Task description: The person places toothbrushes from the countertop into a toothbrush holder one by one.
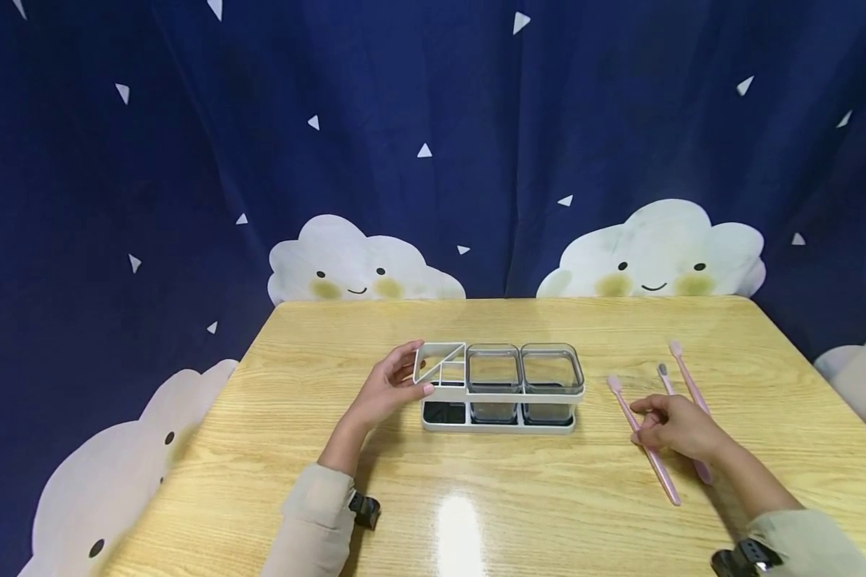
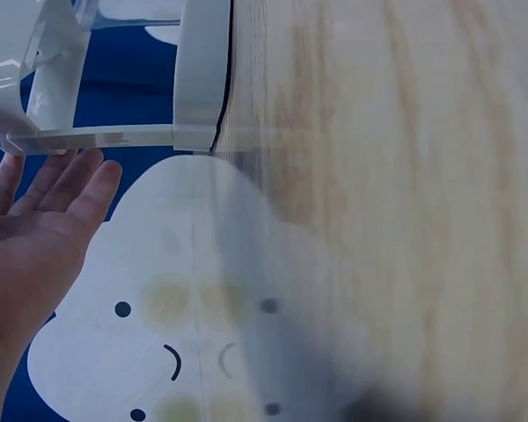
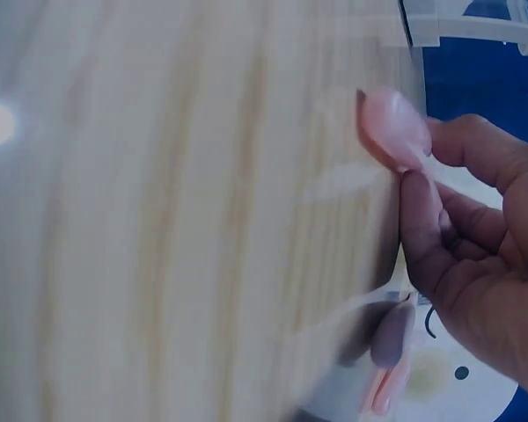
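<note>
holding the left end of the white holder (image 1: 501,428) with the left hand (image 1: 390,393), probably to steady it mid-table, with the thumb in front and fingers reaching behind. seated in its frame, presumably against tipping, are two clear cups (image 1: 494,387). pinching the nearest pink toothbrush (image 1: 660,473) along its handle with the right hand (image 1: 678,429), with thumb and fingertips narrowed on it, apparently for a light, controllable grip; hard to tell whether lifted. lying well right of the holder, with two other toothbrushes (image 1: 689,383) partly under the palm. reaching in from the lower right, palm down.
</note>
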The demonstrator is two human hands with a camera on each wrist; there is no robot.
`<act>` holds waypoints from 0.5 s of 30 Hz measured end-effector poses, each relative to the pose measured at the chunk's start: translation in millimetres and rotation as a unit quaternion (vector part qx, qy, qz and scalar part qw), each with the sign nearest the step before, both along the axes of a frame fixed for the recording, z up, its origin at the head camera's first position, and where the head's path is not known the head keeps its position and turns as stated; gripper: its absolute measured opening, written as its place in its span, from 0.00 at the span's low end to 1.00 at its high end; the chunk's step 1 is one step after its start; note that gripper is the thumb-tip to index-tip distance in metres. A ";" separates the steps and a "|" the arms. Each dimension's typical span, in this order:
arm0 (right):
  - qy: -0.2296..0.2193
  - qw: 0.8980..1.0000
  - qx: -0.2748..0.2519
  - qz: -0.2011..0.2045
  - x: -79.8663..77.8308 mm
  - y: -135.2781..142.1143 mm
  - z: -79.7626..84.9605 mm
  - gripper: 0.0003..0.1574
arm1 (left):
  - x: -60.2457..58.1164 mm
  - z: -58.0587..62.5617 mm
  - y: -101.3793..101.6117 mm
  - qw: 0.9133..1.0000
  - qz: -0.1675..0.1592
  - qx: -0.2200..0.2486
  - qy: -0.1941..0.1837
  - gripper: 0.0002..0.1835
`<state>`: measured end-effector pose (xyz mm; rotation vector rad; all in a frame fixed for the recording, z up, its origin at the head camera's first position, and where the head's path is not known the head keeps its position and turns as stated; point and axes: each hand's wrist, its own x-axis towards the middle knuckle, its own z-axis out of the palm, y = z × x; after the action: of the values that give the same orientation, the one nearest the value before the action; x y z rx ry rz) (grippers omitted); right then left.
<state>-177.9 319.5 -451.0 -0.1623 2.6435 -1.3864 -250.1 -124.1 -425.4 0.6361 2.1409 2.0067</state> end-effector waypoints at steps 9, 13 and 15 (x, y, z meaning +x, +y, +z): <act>0.024 0.998 0.054 0.007 -0.9 -2.5 4.0 0.22 | 0.1 -1.2 -2.5 1.000 0.000 -0.008 0.027 0.39; 0.014 1.000 0.020 0.002 0.7 0.6 3.1 0.23 | 0.2 -1.2 -2.0 0.999 -0.002 -0.012 0.032 0.39; 0.002 1.000 -0.015 0.000 1.7 1.7 2.8 0.24 | 0.6 -0.7 -2.1 1.000 -0.005 -0.014 0.028 0.39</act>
<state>-176.1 321.2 -448.2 -0.1677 2.6270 -1.4276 -249.5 -126.3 -426.1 0.7046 2.1881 1.9741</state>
